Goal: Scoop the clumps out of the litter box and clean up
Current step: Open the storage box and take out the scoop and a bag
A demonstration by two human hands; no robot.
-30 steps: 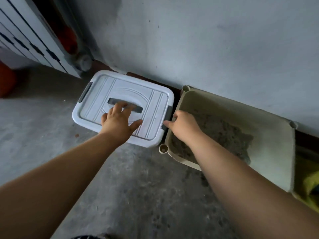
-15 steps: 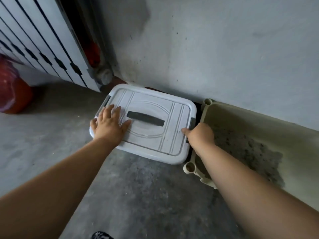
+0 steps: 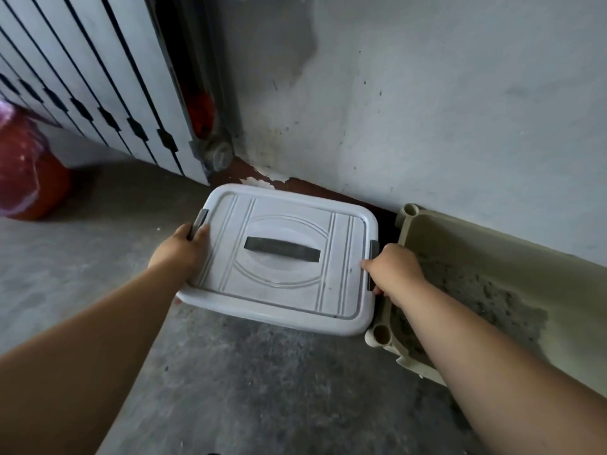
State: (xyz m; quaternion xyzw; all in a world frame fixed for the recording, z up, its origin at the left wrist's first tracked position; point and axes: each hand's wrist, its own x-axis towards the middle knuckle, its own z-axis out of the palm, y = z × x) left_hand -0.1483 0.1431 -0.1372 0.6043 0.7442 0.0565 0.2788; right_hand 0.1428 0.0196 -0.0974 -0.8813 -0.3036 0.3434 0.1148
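A white plastic bin with a lid (image 3: 282, 290) and a grey centre handle (image 3: 281, 254) stands on the concrete floor against the wall. My left hand (image 3: 179, 249) grips the grey latch (image 3: 197, 223) on the bin's left side. On the opposite side, my right hand (image 3: 392, 270) curls round the right grey latch (image 3: 373, 257). Just right of the bin sits the beige litter box (image 3: 492, 238), with grey litter (image 3: 473, 290) heaped inside it.
A white ribbed radiator (image 3: 82, 93) with a grey valve (image 3: 216, 156) stands at the back left. A red bag (image 3: 29, 178) lies on the floor at the far left. The grey wall (image 3: 427, 110) runs behind the bin and litter box.
My left hand slid from the lid's top to the left latch. My right hand settled on the right latch. The view moved closer and to the left.
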